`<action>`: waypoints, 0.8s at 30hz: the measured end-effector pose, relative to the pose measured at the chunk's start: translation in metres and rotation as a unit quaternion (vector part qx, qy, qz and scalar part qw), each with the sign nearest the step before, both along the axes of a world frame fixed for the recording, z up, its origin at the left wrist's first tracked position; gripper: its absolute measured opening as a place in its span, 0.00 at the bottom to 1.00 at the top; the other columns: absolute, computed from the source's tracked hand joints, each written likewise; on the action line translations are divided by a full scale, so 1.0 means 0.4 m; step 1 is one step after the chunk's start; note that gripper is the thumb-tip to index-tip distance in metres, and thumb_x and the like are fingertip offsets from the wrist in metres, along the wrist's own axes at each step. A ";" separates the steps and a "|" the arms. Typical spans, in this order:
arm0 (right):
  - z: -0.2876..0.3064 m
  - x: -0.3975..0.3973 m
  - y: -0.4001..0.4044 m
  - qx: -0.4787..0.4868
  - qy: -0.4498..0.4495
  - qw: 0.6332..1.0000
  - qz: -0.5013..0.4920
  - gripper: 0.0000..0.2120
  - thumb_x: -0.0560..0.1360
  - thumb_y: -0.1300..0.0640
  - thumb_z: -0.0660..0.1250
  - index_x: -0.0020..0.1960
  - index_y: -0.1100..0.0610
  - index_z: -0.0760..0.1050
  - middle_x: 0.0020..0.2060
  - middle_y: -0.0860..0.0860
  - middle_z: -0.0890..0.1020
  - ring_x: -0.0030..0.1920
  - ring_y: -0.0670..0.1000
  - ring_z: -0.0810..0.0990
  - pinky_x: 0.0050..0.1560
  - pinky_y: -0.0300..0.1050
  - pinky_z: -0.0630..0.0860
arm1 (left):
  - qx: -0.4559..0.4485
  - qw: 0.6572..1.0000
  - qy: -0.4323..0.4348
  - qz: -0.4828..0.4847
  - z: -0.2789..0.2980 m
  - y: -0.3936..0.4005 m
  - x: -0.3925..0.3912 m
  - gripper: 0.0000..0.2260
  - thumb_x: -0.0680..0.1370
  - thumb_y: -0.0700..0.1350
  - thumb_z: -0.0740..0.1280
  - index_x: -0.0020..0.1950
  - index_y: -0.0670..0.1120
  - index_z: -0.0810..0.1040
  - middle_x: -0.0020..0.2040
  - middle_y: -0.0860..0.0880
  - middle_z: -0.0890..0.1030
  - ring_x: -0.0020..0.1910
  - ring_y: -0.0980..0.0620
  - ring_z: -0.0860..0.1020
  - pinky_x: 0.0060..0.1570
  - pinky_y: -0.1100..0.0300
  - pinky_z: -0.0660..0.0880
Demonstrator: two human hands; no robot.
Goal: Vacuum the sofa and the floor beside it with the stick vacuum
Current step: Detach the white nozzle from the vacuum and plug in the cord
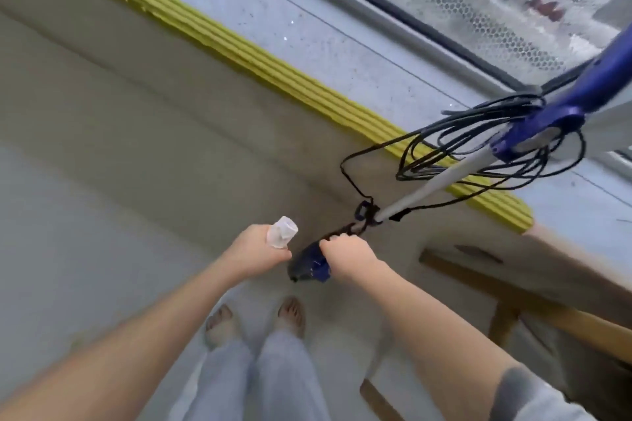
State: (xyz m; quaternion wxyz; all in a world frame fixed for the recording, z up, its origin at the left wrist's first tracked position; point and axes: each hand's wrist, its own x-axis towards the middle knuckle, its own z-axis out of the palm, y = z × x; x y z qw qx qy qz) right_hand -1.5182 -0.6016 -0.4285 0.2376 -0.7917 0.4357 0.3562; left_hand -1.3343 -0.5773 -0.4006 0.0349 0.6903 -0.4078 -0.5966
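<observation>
The stick vacuum runs from a dark blue handle (309, 268) up a white tube (434, 184) to a blue body (554, 120) at the upper right. My right hand (345, 255) grips the handle. A black cord (478, 150) hangs in loose loops around the tube and body. My left hand (256, 249), just left of the handle, holds a small white translucent piece (282, 232). A beige cushioned surface (136, 96), likely the sofa, stretches from the upper left to the right. It has a yellow ribbed edge (273, 61). The vacuum's floor head is out of view.
A wooden frame with legs (513, 287) stands under the beige surface at the lower right. Grey tiled floor (325, 34) lies beyond the yellow edge, bounded by a dark door track and mesh screen (478, 3). My bare feet (256, 318) stand on pale floor below the hands.
</observation>
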 end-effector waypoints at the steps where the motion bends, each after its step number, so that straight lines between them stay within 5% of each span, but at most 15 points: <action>1: -0.049 0.003 0.012 0.001 0.009 0.999 0.040 0.15 0.79 0.56 0.61 0.64 0.59 0.71 0.61 0.57 0.76 0.61 0.59 0.74 0.56 0.49 0.70 | 0.004 1.000 -0.010 0.008 -0.049 0.018 0.009 0.11 0.73 0.42 0.69 0.34 0.46 0.69 0.31 0.51 0.70 0.31 0.52 0.67 0.31 0.60 0.62; 5: -0.213 0.009 0.029 0.044 0.070 0.987 0.136 0.16 0.81 0.58 0.57 0.67 0.59 0.70 0.64 0.58 0.75 0.63 0.58 0.74 0.61 0.48 0.67 | 0.016 0.998 -0.017 0.056 -0.198 0.071 0.044 0.11 0.73 0.40 0.69 0.34 0.45 0.69 0.30 0.50 0.70 0.29 0.53 0.66 0.29 0.62 0.62; 10: -0.317 0.036 0.021 0.128 0.175 0.959 0.182 0.15 0.79 0.55 0.60 0.65 0.55 0.75 0.64 0.54 0.77 0.64 0.56 0.75 0.52 0.43 0.68 | 0.031 0.995 0.003 0.091 -0.312 0.122 0.095 0.12 0.73 0.39 0.68 0.33 0.46 0.67 0.30 0.50 0.68 0.30 0.52 0.65 0.32 0.60 0.61; 21: -0.249 0.372 0.104 0.102 0.107 0.970 0.195 0.11 0.78 0.49 0.59 0.46 0.56 0.71 0.45 0.54 0.78 0.45 0.57 0.77 0.41 0.45 0.68 | 0.065 0.968 -0.005 0.243 -0.304 0.294 0.380 0.12 0.73 0.43 0.71 0.35 0.47 0.69 0.35 0.49 0.72 0.35 0.49 0.71 0.33 0.60 0.64; 24: -0.212 0.523 0.133 0.102 0.109 0.973 0.177 0.13 0.78 0.46 0.59 0.48 0.56 0.71 0.44 0.51 0.75 0.44 0.55 0.75 0.44 0.45 0.68 | 0.050 0.957 -0.027 0.283 -0.271 0.351 0.498 0.10 0.72 0.42 0.70 0.36 0.47 0.69 0.35 0.49 0.72 0.32 0.51 0.70 0.31 0.62 0.63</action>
